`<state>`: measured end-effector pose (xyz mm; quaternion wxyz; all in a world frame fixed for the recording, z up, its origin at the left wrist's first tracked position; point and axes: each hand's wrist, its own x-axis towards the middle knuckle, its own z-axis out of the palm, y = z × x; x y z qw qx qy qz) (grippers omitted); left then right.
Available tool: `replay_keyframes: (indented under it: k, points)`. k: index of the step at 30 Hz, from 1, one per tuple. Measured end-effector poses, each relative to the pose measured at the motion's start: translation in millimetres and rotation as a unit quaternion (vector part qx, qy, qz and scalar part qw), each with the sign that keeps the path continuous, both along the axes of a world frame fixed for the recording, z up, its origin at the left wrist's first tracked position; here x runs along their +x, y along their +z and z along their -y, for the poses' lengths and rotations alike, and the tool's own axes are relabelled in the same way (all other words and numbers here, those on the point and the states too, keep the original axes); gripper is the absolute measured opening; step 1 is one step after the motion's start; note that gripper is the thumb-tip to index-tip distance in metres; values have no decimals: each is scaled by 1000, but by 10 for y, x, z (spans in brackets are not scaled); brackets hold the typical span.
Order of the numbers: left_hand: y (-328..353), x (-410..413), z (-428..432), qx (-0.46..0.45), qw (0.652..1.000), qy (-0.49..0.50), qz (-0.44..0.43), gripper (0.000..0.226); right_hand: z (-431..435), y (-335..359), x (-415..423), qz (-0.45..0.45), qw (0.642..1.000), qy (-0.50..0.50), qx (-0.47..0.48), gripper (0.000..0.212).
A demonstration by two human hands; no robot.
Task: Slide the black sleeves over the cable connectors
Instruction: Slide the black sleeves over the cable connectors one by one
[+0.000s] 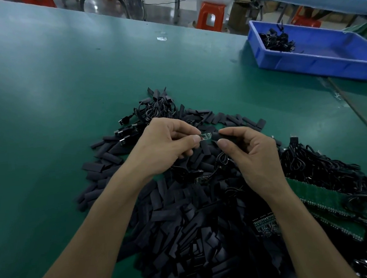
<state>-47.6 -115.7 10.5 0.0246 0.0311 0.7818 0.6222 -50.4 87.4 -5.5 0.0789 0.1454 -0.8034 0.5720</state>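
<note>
My left hand point(165, 144) pinches the left end of a small bare circuit-board connector point(206, 136) between thumb and fingers. My right hand point(251, 153) pinches a black sleeve point(215, 135) whose mouth meets the right end of that connector. Most of the board still shows between the two hands. The connector's thin black cable point(222, 160) loops down under my right palm. Both hands hover over a wide heap of loose black sleeves point(184, 225) on the green table point(45, 105).
A bundle of black cables point(321, 170) lies at the right, more cables with USB plugs point(125, 130) behind my left hand. Green circuit-board panels point(326, 202) sit under my right forearm. A blue bin point(325, 61) holding cables stands at the far right; orange stools beyond the table.
</note>
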Motion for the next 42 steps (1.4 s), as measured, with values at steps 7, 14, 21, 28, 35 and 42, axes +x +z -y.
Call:
replay_keyframes:
  k: [7,14,21,28,35,42]
  points:
    - [5,4,3,11,1000,-21,13,7,-54,25,-53,13,1000,23,14,19]
    - [-1,14,-13,1,1000,-14,-5,10,-27,24,-54,22,999,49,8,21]
    - [-18,18,-22,-27,999,-26,-34,11,6,46,-18,10,998,52,16,20]
    - [-71,24,-43,-151,984,69,-65,23,-5,29,-15,-19,999,24,35,20]
    - [-41,2,-35,-63,998,13,9,13,11,22,-10,-45,999,1,23,17]
    - [-36,6,-40,-32,999,-25,22,11,9,6,-8,-57,997,26,34,21]
